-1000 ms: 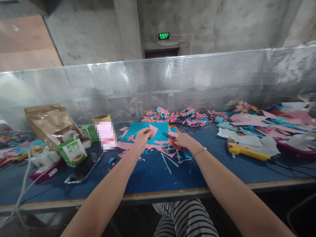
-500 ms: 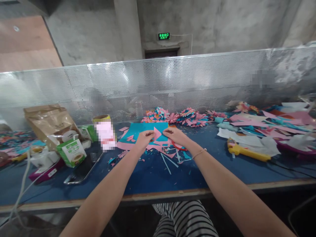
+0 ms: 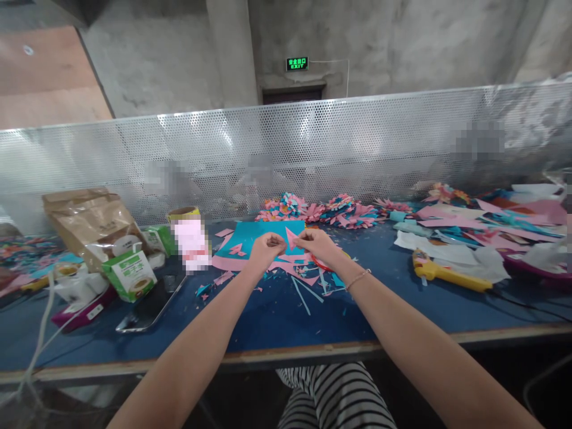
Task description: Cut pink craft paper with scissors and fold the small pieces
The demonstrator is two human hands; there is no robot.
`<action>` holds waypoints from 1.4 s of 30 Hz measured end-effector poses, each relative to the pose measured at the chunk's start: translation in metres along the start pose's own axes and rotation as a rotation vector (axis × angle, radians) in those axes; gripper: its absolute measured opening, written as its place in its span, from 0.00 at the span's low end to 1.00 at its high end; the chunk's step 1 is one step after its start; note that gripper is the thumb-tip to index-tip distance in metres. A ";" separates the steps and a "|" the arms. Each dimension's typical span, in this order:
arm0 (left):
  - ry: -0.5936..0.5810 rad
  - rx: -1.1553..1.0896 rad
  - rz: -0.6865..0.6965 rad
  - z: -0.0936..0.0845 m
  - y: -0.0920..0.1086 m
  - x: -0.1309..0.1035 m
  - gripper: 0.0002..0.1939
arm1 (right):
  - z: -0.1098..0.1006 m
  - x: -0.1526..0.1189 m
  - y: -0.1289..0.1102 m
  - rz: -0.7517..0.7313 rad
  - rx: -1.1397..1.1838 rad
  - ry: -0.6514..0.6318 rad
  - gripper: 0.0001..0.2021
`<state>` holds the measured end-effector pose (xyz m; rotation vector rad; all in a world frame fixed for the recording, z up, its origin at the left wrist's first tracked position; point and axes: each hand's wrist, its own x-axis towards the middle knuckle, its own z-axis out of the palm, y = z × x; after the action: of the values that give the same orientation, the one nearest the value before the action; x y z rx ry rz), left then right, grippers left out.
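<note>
Behind the blue sheet (image 3: 250, 233), the sign (image 3: 297, 64) reads "EXIT", high up there! Over the sheet's right side, the left hand (image 3: 267, 249) curls, fingertips together, whether gripping anything I can't tell; the right hand (image 3: 318, 244) pinches the pink piece (image 3: 291, 239), between both hands, red handles (image 3: 322, 264) underneath, forearms reaching forward.

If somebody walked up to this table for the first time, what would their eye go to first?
Probably the vivid turquoise sheet mid-table, with a small pink paper piece pinched in the right hand in front of it. Next, the pink-and-blue fringed paper heaped by the metal screen, and the glowing green exit sign above.
</note>
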<state>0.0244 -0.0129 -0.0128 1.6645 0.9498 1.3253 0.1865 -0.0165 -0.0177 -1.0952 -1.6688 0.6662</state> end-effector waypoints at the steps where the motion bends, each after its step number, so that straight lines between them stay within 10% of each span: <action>1: -0.027 -0.034 -0.017 0.001 0.002 -0.001 0.11 | 0.000 0.000 0.000 -0.025 -0.016 0.013 0.12; 42: -0.152 -0.364 -0.223 -0.002 0.018 -0.007 0.04 | 0.006 0.001 0.001 0.017 0.429 -0.023 0.09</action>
<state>0.0226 -0.0261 0.0016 1.3192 0.7301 1.1260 0.1813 -0.0147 -0.0198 -0.7948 -1.4460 0.9961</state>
